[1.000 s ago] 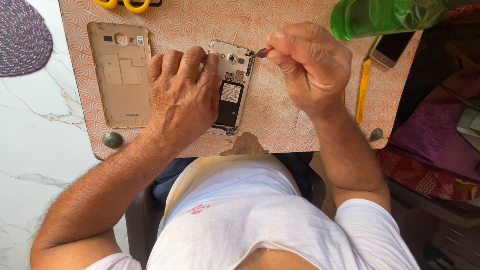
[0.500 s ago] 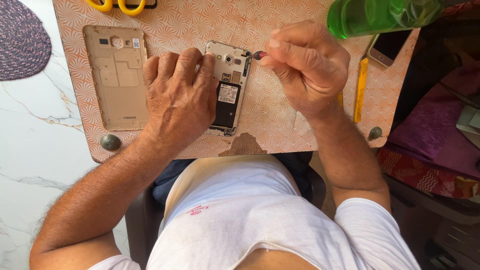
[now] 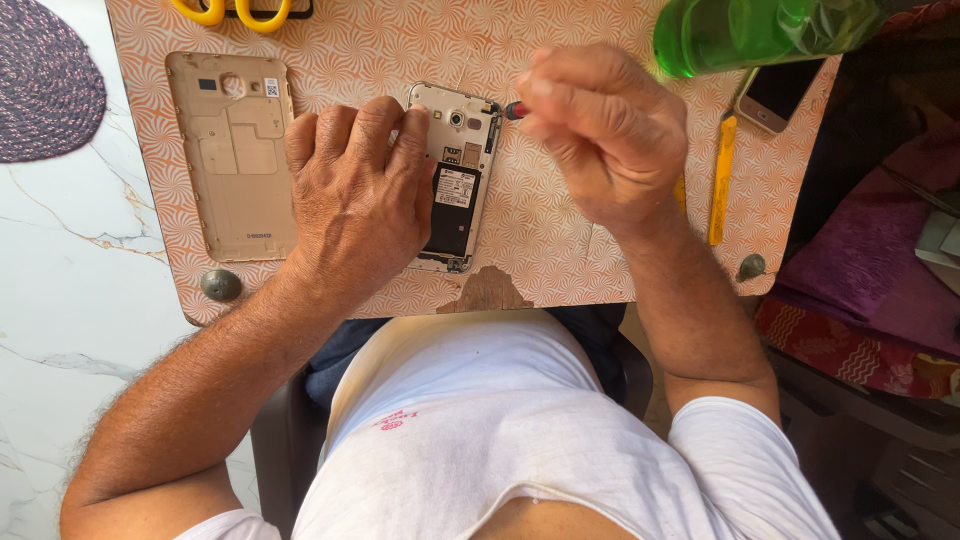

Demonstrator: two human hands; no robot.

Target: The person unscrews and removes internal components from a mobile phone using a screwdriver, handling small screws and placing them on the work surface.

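On the table, left hand lies flat, pinning the opened phone, battery inside; right hand pinches a screwdriver.

A green bottle, yellow-handled scissors, and possibly a second phone rest nearby.

Left hand flat, right hand pinched.

Two phones, one back cover, one green bottle.
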